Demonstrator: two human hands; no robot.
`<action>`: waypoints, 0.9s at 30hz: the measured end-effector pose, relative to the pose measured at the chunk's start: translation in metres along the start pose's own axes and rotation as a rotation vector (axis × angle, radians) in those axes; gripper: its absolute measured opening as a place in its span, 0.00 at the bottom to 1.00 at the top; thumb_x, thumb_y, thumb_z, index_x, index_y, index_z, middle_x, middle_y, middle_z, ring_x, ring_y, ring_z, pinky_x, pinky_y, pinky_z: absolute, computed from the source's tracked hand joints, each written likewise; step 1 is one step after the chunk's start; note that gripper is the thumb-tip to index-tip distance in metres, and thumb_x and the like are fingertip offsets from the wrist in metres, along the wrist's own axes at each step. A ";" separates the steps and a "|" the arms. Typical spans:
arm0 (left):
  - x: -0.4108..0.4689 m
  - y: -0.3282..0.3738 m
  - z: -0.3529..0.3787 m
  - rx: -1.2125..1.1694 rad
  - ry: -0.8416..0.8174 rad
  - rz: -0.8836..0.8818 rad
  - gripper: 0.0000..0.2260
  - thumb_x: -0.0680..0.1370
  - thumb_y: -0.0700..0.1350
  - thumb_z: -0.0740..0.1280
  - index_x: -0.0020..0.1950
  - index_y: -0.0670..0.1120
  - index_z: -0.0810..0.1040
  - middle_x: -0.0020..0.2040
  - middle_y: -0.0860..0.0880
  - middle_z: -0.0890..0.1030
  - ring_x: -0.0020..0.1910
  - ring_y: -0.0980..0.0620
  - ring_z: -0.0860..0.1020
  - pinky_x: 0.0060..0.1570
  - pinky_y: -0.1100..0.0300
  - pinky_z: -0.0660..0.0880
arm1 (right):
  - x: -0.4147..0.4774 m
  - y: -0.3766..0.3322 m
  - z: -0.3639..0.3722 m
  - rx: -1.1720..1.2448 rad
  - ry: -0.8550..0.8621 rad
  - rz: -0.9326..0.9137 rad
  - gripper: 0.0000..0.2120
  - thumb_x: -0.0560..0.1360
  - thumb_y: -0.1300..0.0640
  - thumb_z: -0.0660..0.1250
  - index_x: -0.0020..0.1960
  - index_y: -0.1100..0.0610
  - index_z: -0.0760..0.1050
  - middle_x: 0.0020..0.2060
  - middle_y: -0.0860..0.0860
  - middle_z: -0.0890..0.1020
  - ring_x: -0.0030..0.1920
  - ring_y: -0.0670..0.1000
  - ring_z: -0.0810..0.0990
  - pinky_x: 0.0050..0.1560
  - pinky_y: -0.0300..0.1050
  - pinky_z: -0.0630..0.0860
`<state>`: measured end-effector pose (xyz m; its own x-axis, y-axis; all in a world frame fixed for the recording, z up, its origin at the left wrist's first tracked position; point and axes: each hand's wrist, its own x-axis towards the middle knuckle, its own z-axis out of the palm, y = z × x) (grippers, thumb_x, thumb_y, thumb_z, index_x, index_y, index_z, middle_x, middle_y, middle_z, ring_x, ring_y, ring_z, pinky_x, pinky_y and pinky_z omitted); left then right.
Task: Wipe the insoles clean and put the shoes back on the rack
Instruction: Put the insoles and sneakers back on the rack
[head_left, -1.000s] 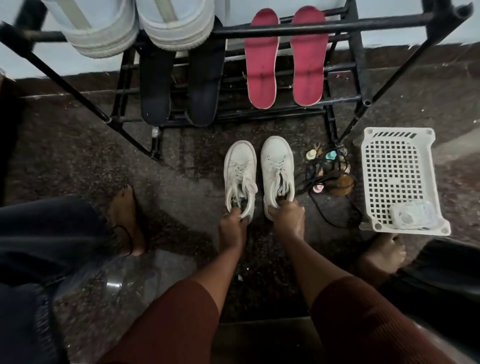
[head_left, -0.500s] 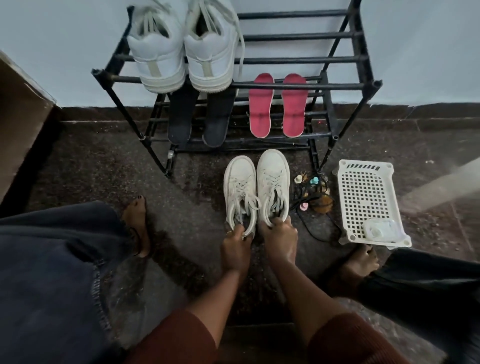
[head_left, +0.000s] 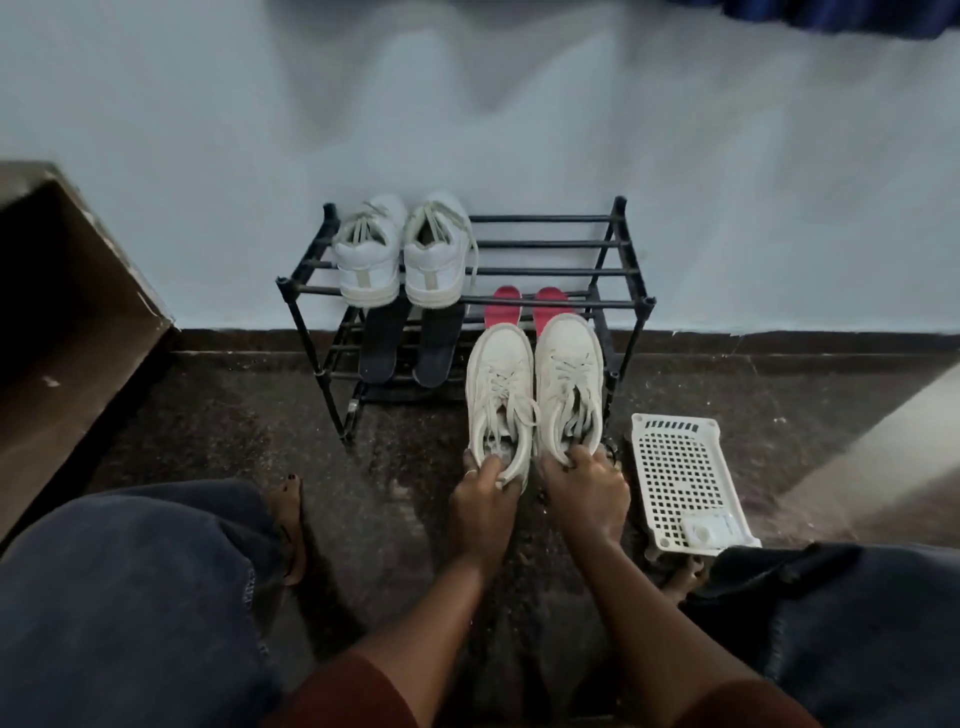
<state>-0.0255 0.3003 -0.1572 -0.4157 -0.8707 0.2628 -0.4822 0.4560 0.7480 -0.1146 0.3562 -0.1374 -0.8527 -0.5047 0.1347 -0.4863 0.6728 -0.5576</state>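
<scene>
Both hands are busy here; we see the left hand (head_left: 485, 499) with its fingers curled into the heel opening of the left shoe (head_left: 498, 395), gripping it; the right hand (head_left: 584, 488) grips the right shoe (head_left: 569, 379) the same way at the heel; the two shoes lie side by side, touching, laces loose, toes pointing at the rack (head_left: 618, 301) and in front of its right half; whether their soles are off the floor (head_left: 234, 431) we cannot tell. On the rack's top shelf, left side, a white pair (head_left: 405, 260) stands with heels toward us; under it we have two black insoles (head_left: 379, 348) leaning across the lower bars; beside those, two red insoles (head_left: 506, 304), mostly hidden behind the toes of the held shoes. Just right of the shoes a white basket (head_left: 685, 467) sits on the floor with a pale packet (head_left: 706, 530) in its near corner; a brown box (head_left: 67, 312) stands far left by the wall (head_left: 519, 130).
</scene>
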 end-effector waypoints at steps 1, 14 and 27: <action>0.007 0.008 -0.005 -0.003 0.014 0.030 0.07 0.66 0.35 0.75 0.41 0.39 0.81 0.38 0.37 0.81 0.32 0.39 0.81 0.30 0.54 0.76 | 0.007 -0.003 -0.009 0.008 0.021 -0.020 0.18 0.73 0.43 0.65 0.44 0.59 0.78 0.43 0.58 0.79 0.42 0.62 0.79 0.41 0.48 0.72; 0.139 0.079 -0.033 -0.010 0.044 0.068 0.08 0.70 0.41 0.73 0.44 0.38 0.78 0.35 0.43 0.78 0.34 0.50 0.72 0.31 0.65 0.59 | 0.122 -0.067 -0.070 0.080 0.151 -0.132 0.13 0.69 0.47 0.66 0.43 0.57 0.80 0.33 0.57 0.81 0.36 0.59 0.79 0.36 0.44 0.68; 0.279 0.088 0.032 0.009 -0.078 -0.006 0.11 0.71 0.42 0.72 0.50 0.40 0.77 0.42 0.43 0.79 0.41 0.47 0.75 0.36 0.61 0.63 | 0.265 -0.091 -0.026 0.025 0.115 -0.150 0.08 0.68 0.57 0.67 0.38 0.64 0.76 0.31 0.56 0.75 0.36 0.59 0.78 0.32 0.42 0.67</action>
<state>-0.2083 0.1033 -0.0376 -0.4717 -0.8564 0.2098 -0.4913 0.4529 0.7440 -0.3015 0.1749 -0.0297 -0.7877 -0.5327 0.3096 -0.6062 0.5803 -0.5438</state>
